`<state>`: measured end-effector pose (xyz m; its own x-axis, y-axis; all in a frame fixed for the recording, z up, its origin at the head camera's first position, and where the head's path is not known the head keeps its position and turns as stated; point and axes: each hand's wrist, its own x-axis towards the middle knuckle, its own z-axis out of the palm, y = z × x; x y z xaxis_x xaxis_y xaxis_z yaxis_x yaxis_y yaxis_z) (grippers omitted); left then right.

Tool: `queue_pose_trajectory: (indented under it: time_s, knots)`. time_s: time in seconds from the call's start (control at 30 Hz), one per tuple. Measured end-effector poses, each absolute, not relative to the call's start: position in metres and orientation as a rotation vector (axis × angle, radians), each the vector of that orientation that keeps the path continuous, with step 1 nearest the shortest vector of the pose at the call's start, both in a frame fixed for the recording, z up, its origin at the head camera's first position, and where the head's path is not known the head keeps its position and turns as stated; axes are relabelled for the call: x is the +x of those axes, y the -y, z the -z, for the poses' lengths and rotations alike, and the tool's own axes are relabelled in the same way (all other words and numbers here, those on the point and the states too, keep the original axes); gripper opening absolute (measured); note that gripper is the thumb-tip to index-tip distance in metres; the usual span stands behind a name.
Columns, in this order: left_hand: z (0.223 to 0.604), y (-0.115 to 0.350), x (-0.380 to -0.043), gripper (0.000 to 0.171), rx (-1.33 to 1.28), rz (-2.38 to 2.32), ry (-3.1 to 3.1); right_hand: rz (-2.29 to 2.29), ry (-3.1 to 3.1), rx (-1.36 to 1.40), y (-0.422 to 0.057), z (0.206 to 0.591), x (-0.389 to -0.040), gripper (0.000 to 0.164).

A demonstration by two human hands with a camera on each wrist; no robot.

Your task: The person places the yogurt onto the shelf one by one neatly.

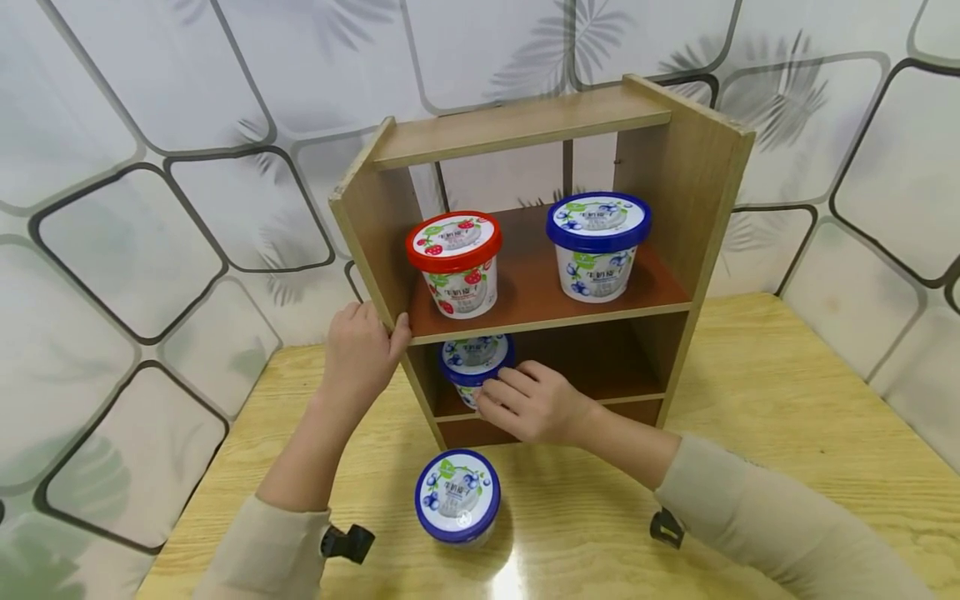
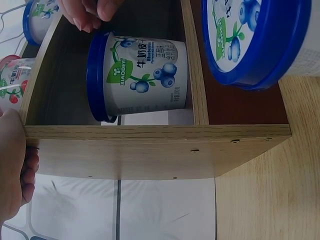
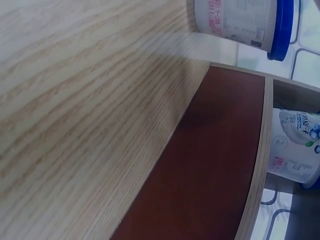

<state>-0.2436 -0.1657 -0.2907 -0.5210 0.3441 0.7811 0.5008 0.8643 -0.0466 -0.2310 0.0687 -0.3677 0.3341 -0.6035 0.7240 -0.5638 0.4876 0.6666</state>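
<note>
My left hand grips the left side panel of a small wooden shelf unit, its thumb at the middle board's front edge. On the lower shelf, at the left, stands a blue-lidded blueberry tub. My right hand is in front of that tub with loosely curled fingers, holding nothing. In the left wrist view its fingertips are close to the lid; whether they touch it I cannot tell. Above, a red-lidded strawberry tub stands left and another blueberry tub right.
A further blue-lidded tub stands upright on the wooden table, in front of the unit and between my forearms. Behind is a patterned wall covering. Black straps hang at both sleeves.
</note>
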Motion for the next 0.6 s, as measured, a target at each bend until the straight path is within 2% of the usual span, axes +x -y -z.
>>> queue_pose_trajectory:
  time_s: [0.2, 0.6]
  knots:
    - [0.289, 0.165, -0.242, 0.030, -0.602, 0.236, 2.190, 0.017, 1.294, 1.177, -0.067, 0.363, -0.228, 0.022]
    - [0.290, 0.165, -0.242, 0.029, -0.596, 0.241, 2.191, 0.028, 1.271, 1.234, -0.062, 0.356, -0.216, 0.023]
